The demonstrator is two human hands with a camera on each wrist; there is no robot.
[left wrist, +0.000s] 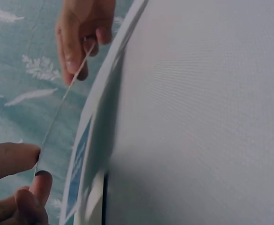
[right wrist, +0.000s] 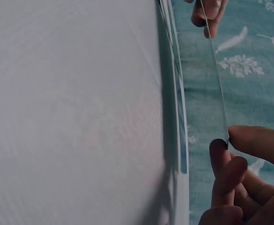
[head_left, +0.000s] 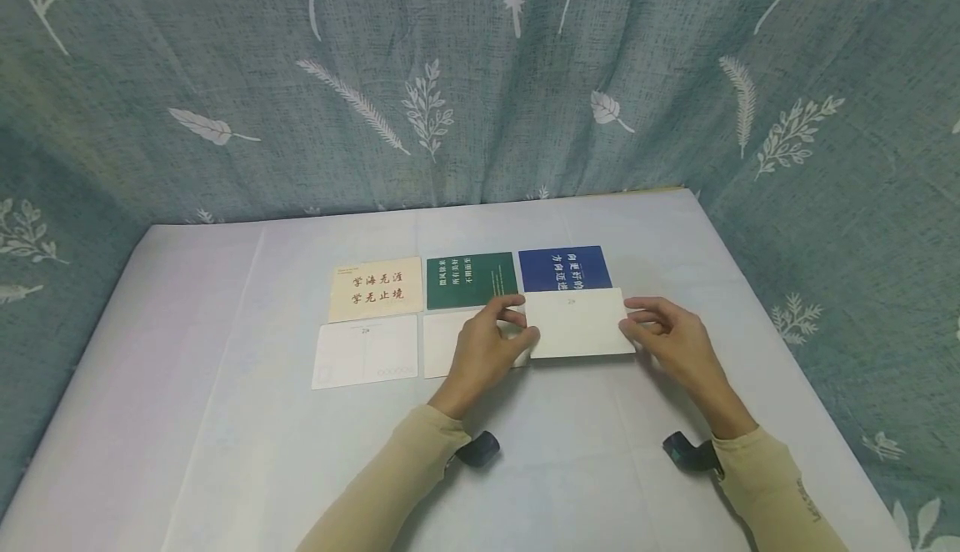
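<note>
A pale postcard point(head_left: 577, 327) is held a little above the table, its long sides running left to right. My left hand point(head_left: 487, 348) pinches its left edge between thumb and fingers, and my right hand point(head_left: 678, 348) pinches the right edge. Seen from the left wrist, the postcard point(left wrist: 59, 105) is a thin edge-on line between both hands; the right wrist view shows the same. Just behind it lies a blue postcard point(head_left: 562, 265) with white characters, its near edge covered. A white postcard point(head_left: 442, 343) is partly hidden by my left hand.
A green postcard point(head_left: 472, 281) and a cream postcard point(head_left: 377, 289) with brown characters lie left of the blue one. In front of the cream one is a white postcard point(head_left: 365, 353), blank side up. A leaf-patterned curtain point(head_left: 465, 77) surrounds the white table point(head_left: 247, 452).
</note>
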